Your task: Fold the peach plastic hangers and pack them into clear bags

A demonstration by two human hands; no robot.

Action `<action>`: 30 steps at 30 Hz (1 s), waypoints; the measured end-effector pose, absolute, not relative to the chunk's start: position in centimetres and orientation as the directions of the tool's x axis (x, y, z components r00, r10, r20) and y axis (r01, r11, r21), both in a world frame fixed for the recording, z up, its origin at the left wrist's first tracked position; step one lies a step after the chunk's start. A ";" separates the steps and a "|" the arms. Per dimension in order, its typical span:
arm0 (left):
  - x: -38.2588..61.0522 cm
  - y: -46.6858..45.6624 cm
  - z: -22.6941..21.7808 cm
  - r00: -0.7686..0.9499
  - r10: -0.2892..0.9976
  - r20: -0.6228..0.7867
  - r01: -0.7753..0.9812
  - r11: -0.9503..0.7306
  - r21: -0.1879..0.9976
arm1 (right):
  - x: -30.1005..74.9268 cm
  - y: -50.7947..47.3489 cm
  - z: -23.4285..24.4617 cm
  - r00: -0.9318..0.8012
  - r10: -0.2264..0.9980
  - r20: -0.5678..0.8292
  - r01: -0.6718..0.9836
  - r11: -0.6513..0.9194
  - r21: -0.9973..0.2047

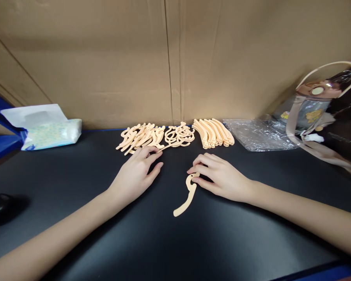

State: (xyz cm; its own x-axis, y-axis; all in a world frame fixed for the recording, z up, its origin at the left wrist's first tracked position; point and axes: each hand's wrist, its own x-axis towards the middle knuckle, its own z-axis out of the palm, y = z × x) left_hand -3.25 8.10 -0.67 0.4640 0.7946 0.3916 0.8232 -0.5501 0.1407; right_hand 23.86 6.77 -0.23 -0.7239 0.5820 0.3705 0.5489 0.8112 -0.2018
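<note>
My right hand (220, 177) rests on the black table (76, 168), its fingertips pinching the hooked top end of a flat, curved, pale wooden piece (187, 197) that lies toward me. Palm down, my left hand (136, 173) reaches toward a loose heap of similar wooden pieces (140, 136); its extended fingers touch the thin end of one piece at the heap's near edge. Beside that heap lie looped wooden pieces (179, 134) and a neat stack of curved pieces (213, 132).
A cardboard wall (169, 58) stands behind the table. A tissue pack (51, 130) lies at back left by a blue frame (0, 125). A crumpled clear plastic bag (257, 134) and a strapped water bottle (312, 107) sit at right. A dark object (0, 207) lies far left.
</note>
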 end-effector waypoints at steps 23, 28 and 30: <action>-3.9 6.3 1.7 0.477 0.759 0.444 0.755 -0.612 0.235 | 24.1 7.1 -0.4 -0.651 0.654 0.385 0.617 0.751 -0.235; -5.9 7.5 3.2 0.489 0.764 0.422 0.872 -0.439 -0.217 | 24.3 7.2 -0.4 -0.639 0.664 0.390 0.579 0.748 -0.325; -6.7 8.1 3.3 0.494 0.783 0.378 0.869 -0.424 -0.255 | 24.3 7.3 -0.4 -0.621 0.682 0.387 0.545 0.730 -0.412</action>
